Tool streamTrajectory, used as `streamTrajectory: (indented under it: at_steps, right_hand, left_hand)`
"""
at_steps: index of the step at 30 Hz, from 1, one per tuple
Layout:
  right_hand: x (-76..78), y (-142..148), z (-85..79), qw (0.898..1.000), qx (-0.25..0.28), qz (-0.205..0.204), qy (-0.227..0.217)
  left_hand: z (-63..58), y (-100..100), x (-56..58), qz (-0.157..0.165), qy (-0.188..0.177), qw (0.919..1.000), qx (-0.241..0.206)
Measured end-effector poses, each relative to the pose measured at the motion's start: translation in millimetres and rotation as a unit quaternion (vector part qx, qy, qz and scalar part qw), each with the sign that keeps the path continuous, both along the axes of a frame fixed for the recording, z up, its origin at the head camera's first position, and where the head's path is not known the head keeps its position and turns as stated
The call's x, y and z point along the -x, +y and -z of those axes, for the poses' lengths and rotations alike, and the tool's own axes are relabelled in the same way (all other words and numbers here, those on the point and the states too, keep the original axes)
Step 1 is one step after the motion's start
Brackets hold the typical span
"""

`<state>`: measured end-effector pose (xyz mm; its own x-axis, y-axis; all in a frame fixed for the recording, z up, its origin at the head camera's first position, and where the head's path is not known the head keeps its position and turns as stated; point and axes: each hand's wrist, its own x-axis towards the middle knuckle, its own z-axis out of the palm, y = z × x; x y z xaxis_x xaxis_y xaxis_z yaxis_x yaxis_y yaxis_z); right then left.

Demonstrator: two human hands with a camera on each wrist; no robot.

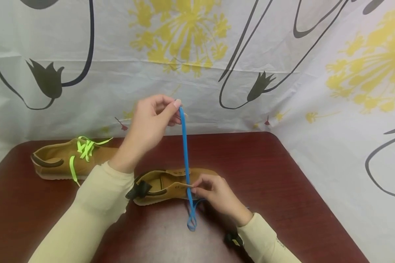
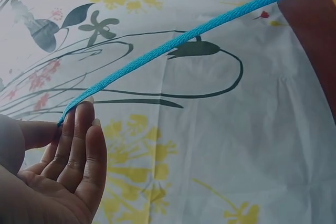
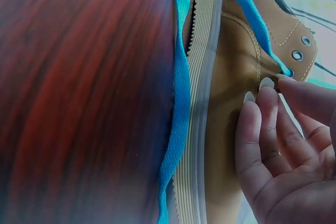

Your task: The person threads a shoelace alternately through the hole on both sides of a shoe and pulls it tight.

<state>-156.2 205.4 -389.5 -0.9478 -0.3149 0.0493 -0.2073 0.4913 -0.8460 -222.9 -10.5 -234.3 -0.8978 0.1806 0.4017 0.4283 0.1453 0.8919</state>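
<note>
My left hand (image 1: 150, 120) is raised above the table and pinches the end of a blue shoelace (image 1: 185, 146) between thumb and fingertips. The lace runs taut down to a tan shoe (image 1: 175, 191), passing through an eyelet in its near flap, as the right wrist view shows. My right hand (image 1: 221, 195) pinches the edge of that flap with thumb and fingers, right beside the threaded eyelet. Two further metal eyelets (image 3: 297, 55) on the flap hold no lace. The rest of the lace hangs in a loop down the shoe's near side onto the table.
Another tan shoe (image 1: 62, 166) with neon yellow-green laces (image 1: 85, 149) lies at the table's back left, partly behind my left arm. The dark red table (image 1: 250, 160) ends at a patterned white cloth (image 1: 197, 87) behind and to the right.
</note>
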Motion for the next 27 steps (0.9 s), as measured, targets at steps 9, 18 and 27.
streamTrajectory:
  at_steps: [9, 18, 27]
  right_hand:
    - [3.6, 4.2, -1.3, 1.000, 0.010, -0.001, 0.009]
    - [7.1, 5.1, 0.2, 1.000, 0.012, -0.009, 0.009]
    - [11.3, 9.1, -17.2, 0.997, -0.051, -0.058, -0.002]
  left_hand:
    - [-8.1, 1.6, -6.8, -0.001, 0.027, 0.9996, -0.006]
    - [-30.0, -5.8, -8.4, -0.029, 0.073, 0.9948, -0.065]
    - [-30.9, -20.5, -14.2, -0.041, 0.085, 0.9955, 0.003]
